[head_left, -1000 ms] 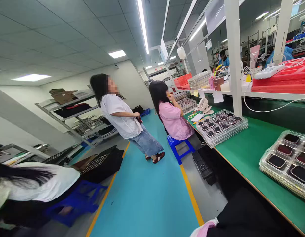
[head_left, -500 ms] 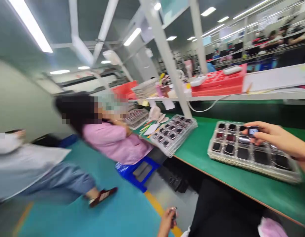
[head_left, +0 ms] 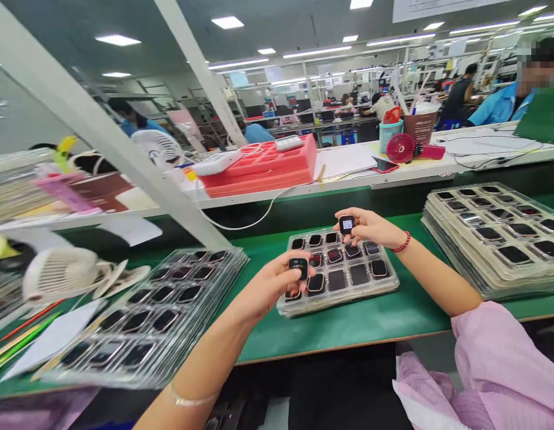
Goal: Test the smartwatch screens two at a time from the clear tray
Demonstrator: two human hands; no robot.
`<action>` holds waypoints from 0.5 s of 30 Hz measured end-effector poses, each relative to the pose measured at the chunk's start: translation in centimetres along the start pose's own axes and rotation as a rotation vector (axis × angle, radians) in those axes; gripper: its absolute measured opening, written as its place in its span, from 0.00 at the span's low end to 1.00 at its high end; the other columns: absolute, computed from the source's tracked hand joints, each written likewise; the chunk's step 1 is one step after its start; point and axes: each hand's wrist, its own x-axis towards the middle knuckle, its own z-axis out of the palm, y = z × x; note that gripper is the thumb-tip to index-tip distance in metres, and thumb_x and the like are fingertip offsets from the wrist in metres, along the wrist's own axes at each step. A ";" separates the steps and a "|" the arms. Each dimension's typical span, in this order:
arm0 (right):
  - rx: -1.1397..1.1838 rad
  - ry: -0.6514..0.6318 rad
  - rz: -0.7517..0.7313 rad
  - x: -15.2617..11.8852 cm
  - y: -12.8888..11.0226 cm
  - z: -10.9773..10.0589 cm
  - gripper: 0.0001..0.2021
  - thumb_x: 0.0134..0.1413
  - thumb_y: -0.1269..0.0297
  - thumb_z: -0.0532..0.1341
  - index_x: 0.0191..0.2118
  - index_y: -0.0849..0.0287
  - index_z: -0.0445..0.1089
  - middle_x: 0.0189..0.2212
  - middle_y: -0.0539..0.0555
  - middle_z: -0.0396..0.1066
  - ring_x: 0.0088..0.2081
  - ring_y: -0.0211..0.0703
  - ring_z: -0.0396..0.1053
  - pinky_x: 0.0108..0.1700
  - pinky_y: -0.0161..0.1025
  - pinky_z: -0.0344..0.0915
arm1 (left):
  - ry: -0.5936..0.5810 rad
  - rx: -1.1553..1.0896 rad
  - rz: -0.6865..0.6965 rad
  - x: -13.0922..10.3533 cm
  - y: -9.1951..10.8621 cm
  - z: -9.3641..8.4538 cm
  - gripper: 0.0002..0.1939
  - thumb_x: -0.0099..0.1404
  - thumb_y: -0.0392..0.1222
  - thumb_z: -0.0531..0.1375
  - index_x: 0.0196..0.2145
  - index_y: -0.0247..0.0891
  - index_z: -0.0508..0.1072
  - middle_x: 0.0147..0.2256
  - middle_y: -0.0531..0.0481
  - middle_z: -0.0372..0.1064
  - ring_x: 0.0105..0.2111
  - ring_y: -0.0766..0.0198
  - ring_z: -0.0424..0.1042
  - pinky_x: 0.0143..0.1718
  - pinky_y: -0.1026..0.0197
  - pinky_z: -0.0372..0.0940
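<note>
Over the front left part of the middle tray (head_left: 348,294), my left hand (head_left: 277,279) grips a smartwatch (head_left: 298,269) with a lit dark screen between thumb and fingers. My right hand (head_left: 366,227) pinches another smartwatch (head_left: 347,224) above the tray's back edge; its screen shows a bright white square. The clear tray holds several square watches in rows, and some front-row compartments near the middle have no watch in them. Part of the tray is hidden under both hands.
Stacked watch trays stand at left (head_left: 162,321) and right (head_left: 492,257). A white fan (head_left: 61,276) lies far left. The shelf holds a red foam block (head_left: 277,164), a small red fan (head_left: 400,148) and cups. A slanted white post (head_left: 169,197) rises at left. Several people sit beyond.
The view has swung right, towards the bench. My left hand, low and away from the bench before, is now over the middle tray with its watch. My right hand still holds its watch.
</note>
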 end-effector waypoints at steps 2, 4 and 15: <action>0.008 0.024 -0.026 0.2 0.0 -0.7 0.27 0.45 0.78 0.60 0.55 0.60 0.64 0.47 0.58 0.75 0.34 0.36 0.77 0.31 0.31 0.75 | -0.025 -0.014 0.062 3.4 1.6 1.1 0.28 0.50 0.38 0.70 0.49 0.38 0.69 0.41 0.45 0.76 0.31 0.63 0.74 0.28 0.65 0.62; 0.022 0.044 -0.044 0.3 0.0 -1.3 0.30 0.43 0.80 0.59 0.55 0.59 0.63 0.49 0.58 0.74 0.35 0.37 0.77 0.33 0.31 0.76 | -0.046 -0.012 0.120 6.1 2.7 1.9 0.33 0.47 0.33 0.68 0.52 0.38 0.68 0.44 0.45 0.75 0.34 0.62 0.75 0.29 0.65 0.63; -0.043 0.117 -0.023 0.7 0.5 -1.6 0.26 0.51 0.76 0.62 0.57 0.60 0.64 0.49 0.59 0.74 0.35 0.36 0.77 0.34 0.31 0.75 | -0.098 0.004 0.233 11.4 1.7 0.7 0.27 0.52 0.38 0.69 0.50 0.35 0.69 0.40 0.46 0.76 0.31 0.63 0.74 0.27 0.65 0.61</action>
